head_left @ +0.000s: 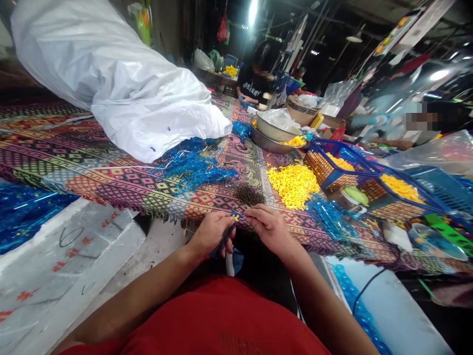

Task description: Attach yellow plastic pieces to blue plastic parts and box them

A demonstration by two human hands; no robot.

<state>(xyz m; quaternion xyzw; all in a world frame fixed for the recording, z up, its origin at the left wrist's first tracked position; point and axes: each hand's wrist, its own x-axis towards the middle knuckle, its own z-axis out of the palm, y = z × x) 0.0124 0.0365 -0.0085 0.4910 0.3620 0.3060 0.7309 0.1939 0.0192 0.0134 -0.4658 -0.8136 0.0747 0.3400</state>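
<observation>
My left hand [212,234] is closed around a slim blue plastic piece [226,235] at the near edge of the patterned table cloth [121,177]. My right hand [269,228] pinches a small yellow part at the tip of that blue piece [236,217]. Both hands meet just in front of a small pile of dark tiny parts [250,195]. A heap of yellow plastic parts [293,183] lies to the right of it, and a spread of blue plastic pieces [195,167] lies to the left.
A big white sack [121,84] lies at the back left. Metal bowls [275,135] and blue baskets [354,172] with yellow parts stand on the right. A person in black sits at the far end, another person at the right edge.
</observation>
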